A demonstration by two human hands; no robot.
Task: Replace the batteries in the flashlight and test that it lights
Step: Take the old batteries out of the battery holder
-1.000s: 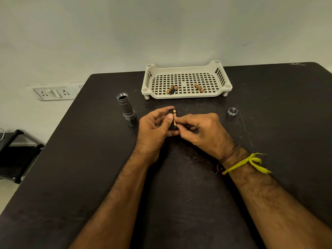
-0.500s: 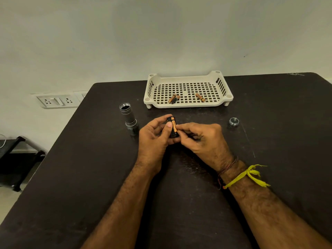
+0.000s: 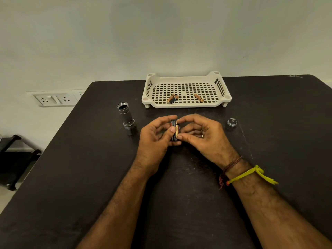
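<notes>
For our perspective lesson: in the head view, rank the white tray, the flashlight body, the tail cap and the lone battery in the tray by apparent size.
1. White tray
2. Flashlight body
3. Tail cap and lone battery: too alike to rank.

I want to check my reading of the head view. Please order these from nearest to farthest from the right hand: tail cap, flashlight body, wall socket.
1. Tail cap, on its right.
2. Flashlight body, past the left hand.
3. Wall socket, far left, off the table.
</notes>
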